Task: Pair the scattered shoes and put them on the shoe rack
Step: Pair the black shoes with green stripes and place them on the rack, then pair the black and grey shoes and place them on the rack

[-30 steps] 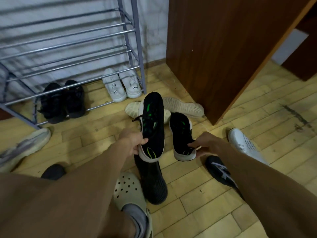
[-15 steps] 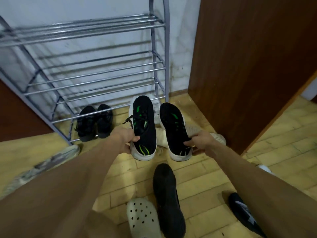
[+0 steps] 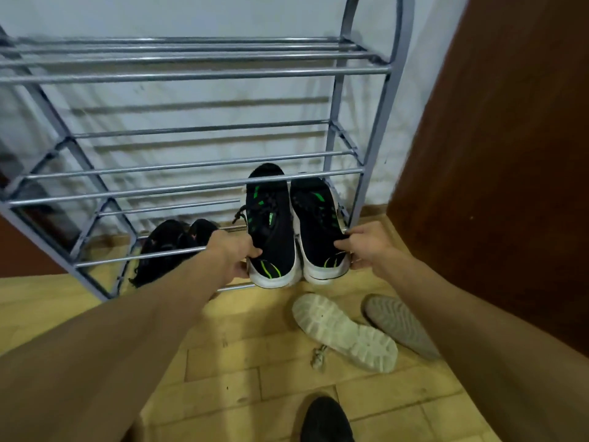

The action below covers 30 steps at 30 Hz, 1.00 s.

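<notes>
Gripping one black sneaker in each hand, I am holding the pair at the lowest tier of the shoe rack (image 3: 204, 73), side by side and nearly touching, toes pointing in towards the wall behind the rack. My left hand (image 3: 234, 250) is grasping the left sneaker (image 3: 271, 228) by its heel end, thumb over the collar and fingers under the white sole; my right hand (image 3: 366, 245) is clamping the right sneaker (image 3: 315, 218) the same way at its heel. Both shoes are showing green marks on black uppers with white soles, and their toes are passing under the front bar of the rack's second tier, at the rack's right end close to its right upright. I cannot tell whether the soles are resting on the bottom bars or hanging just above them. A pair of dark shoes (image 3: 173, 247) is sitting on the same bottom level, to the left of my left hand. In front of the rack, on the wooden floor (image 3: 255, 371), a pale shoe (image 3: 344, 333) is lying sole-up, a grey shoe (image 3: 398, 323) is lying just beside it, and a black shoe (image 3: 325, 419) is showing farther from the rack at the bottom edge of my view
</notes>
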Motion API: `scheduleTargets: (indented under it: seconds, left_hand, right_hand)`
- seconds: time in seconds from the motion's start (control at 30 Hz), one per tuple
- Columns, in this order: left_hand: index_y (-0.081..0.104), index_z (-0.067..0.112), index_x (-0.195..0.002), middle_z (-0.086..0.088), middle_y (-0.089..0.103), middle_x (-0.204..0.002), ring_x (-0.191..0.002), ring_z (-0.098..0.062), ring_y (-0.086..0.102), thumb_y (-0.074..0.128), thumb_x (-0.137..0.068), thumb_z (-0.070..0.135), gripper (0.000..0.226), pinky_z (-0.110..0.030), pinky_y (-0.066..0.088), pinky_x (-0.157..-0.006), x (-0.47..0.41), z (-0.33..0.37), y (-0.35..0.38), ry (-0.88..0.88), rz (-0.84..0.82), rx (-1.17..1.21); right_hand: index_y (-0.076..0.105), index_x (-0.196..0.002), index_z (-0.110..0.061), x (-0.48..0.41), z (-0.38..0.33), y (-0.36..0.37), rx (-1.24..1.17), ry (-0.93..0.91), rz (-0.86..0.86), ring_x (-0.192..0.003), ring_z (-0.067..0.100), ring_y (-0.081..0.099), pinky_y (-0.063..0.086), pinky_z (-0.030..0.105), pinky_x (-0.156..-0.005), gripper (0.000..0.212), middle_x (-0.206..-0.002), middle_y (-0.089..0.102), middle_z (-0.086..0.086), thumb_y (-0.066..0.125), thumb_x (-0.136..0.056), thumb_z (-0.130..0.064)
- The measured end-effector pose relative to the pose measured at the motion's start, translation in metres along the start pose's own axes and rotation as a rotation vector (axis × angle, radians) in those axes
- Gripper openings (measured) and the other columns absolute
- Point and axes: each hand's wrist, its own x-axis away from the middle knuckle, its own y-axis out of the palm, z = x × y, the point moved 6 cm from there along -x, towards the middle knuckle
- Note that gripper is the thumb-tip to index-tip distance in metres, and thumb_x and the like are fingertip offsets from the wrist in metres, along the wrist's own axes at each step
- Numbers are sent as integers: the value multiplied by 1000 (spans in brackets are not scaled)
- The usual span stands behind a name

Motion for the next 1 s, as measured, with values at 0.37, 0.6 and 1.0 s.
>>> scheduleTargets:
  seconds: [0.37, 0.6, 1.0]
  left_hand:
    - [57, 3, -104, -11, 62, -88, -83, -28, 63, 57, -90, -4, 15, -49, 53, -86, -69, 33, 24, -2, -57, 52]
    - [59, 6, -105, -7, 57, -82, -69, -18, 51, 60, -92, 9, 13, -32, 46, -66, -59, 20, 26, 87, 19, 36]
    - [59, 14, -121, -4, 56, -120, -111, -22, 55, 60, -91, 27, 33, -30, 42, -95, 101, -55, 77, 258, -265, -561]
  right_hand:
    - [65, -117, -7, -78, -4, 26, -161, 49, 110, -100, 27, 65, 56, 37, -81, 29, -113, 67, 12, 67, -88, -9]
    - [52, -135, -14, -69, 0, 28, -183, 24, 42, -106, 27, 60, 53, 37, -77, 39, -118, 59, 8, 56, -96, -19]
    - [39, -140, -11, 74, 127, -10, -37, 176, -60, -95, 24, 58, 53, 35, -74, 57, -117, 56, 15, 64, -91, -22]
